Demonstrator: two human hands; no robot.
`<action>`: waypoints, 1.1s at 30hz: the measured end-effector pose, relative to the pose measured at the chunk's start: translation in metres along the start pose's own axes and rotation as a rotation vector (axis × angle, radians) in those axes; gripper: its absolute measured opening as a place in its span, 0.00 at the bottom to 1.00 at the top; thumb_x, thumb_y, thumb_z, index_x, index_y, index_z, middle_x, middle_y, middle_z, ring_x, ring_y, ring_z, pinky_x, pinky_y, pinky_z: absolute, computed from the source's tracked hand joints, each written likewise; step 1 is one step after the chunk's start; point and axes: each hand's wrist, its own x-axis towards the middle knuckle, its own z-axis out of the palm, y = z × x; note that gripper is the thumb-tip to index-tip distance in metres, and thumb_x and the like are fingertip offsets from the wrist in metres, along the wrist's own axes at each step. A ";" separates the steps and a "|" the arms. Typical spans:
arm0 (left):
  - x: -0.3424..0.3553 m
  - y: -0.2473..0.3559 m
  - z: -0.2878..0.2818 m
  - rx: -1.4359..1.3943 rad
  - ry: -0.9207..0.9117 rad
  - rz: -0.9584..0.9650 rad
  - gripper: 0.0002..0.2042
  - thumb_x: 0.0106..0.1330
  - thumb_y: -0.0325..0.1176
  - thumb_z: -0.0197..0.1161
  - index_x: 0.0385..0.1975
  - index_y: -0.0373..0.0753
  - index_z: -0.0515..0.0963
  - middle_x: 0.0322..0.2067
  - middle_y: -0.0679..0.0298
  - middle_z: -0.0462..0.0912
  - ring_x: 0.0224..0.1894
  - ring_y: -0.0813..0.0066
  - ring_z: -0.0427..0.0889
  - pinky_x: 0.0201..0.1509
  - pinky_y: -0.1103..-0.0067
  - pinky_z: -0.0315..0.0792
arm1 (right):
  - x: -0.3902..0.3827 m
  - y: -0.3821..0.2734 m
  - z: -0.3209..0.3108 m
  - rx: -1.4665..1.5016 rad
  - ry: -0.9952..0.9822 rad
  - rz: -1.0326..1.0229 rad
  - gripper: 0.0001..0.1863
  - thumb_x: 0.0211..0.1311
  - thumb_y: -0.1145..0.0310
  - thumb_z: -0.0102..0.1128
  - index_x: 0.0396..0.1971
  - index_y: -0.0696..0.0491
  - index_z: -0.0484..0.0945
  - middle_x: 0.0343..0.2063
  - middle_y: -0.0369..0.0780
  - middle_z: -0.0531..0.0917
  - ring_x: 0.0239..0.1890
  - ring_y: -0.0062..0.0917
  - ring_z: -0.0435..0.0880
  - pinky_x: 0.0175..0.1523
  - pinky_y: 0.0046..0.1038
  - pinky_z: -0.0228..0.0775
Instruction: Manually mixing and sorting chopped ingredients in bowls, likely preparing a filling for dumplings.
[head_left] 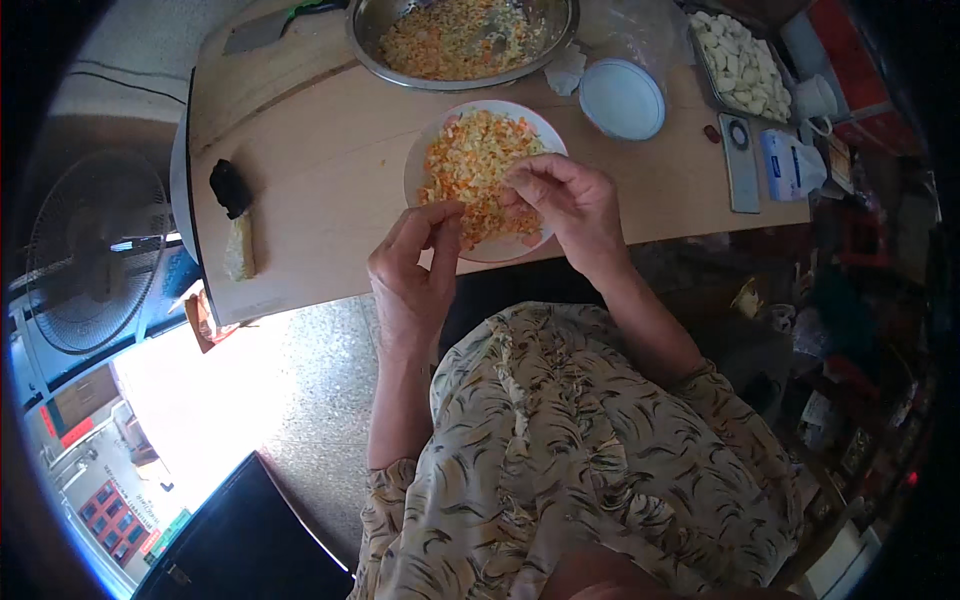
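A white plate (416,172) piled with finely diced orange, yellow and pale pink food (478,150) rests near the table's front edge. Over its lower left rim, my left hand (408,268) is closed, thumb and fingertips pinched together. My right hand (580,205) hovers above the plate's right side, its thumb and index finger also pinched. Whatever either pinch holds is too small to make out. The two hands are slightly apart, and part of the diced food is hidden beneath them.
Behind the plate stands a metal bowl (455,82) of similar mix. A white bowl (622,100), a tray of white pieces (742,65), a phone (740,168) and a tissue pack (790,165) sit rightward. Leftward lie a cleaver (262,34) and a black-wrapped object (231,188). A fan (95,250) stands beside the table.
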 end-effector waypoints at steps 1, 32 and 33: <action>-0.001 -0.002 -0.001 -0.011 0.007 -0.004 0.06 0.71 0.22 0.64 0.44 0.32 0.84 0.36 0.60 0.89 0.36 0.78 0.88 0.42 0.80 0.81 | -0.002 -0.006 0.001 -0.012 -0.004 0.002 0.08 0.72 0.73 0.62 0.44 0.63 0.82 0.34 0.38 0.87 0.37 0.18 0.86 0.47 0.23 0.81; -0.011 -0.020 -0.006 -0.077 0.106 -0.045 0.02 0.71 0.23 0.63 0.39 0.31 0.81 0.30 0.60 0.88 0.33 0.77 0.88 0.38 0.79 0.83 | -0.025 -0.044 -0.041 -1.048 0.002 -0.473 0.17 0.56 0.75 0.70 0.46 0.51 0.83 0.52 0.42 0.80 0.54 0.39 0.81 0.57 0.39 0.74; -0.011 -0.019 -0.006 -0.082 0.108 -0.045 0.02 0.71 0.23 0.63 0.39 0.31 0.81 0.30 0.60 0.88 0.33 0.77 0.88 0.38 0.79 0.83 | -0.024 -0.042 -0.068 -1.129 0.254 -0.524 0.16 0.56 0.76 0.69 0.46 0.52 0.83 0.45 0.43 0.82 0.47 0.39 0.83 0.51 0.37 0.76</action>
